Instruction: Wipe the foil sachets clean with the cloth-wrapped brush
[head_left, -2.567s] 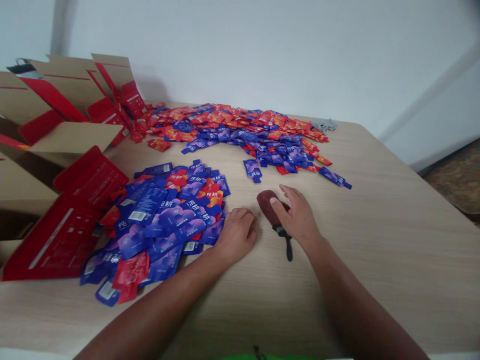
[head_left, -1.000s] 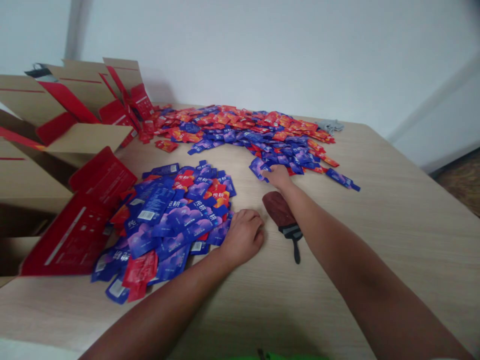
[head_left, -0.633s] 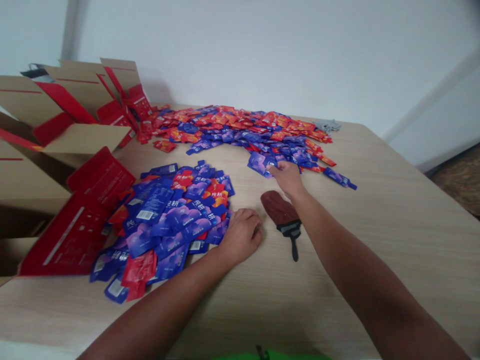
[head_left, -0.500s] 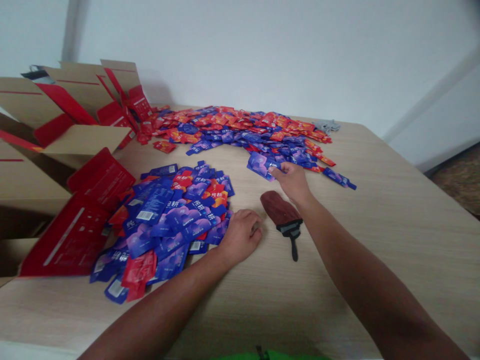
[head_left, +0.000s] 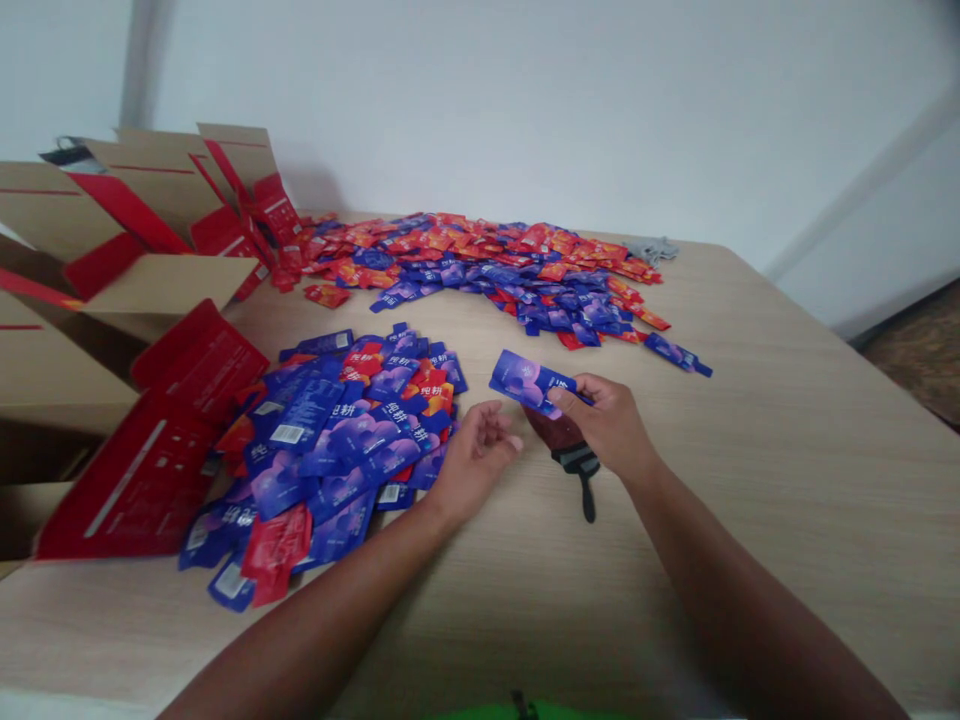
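Observation:
Between the thumb and fingers of my right hand [head_left: 607, 415] is a blue-purple sachet [head_left: 521, 378], held by its right end above the table. Its far end points left, toward my left hand [head_left: 480, 450]. That hand is empty, palm turned inward with fingers loosely curled and apart from the thumb. Left of it lies a near pile of sachets [head_left: 360, 435], mostly blue with some red and orange ones. Under the held sachet, a brown cloth pouch with a dark strap [head_left: 577, 460] rests on the table, partly covered from view.
A long heap of red, orange and blue sachets [head_left: 465, 255] stretches along the back by the wall. Open red-and-brown cardboard boxes [head_left: 112, 400] stand at the left. A single blue sachet [head_left: 675, 354] and a grey cloth [head_left: 651, 250] lie toward the right.
My right hand has drawn the blue-purple sachet back from the far heap, nearer to me and over the pouch. My left hand has turned and its fingers have opened somewhat.

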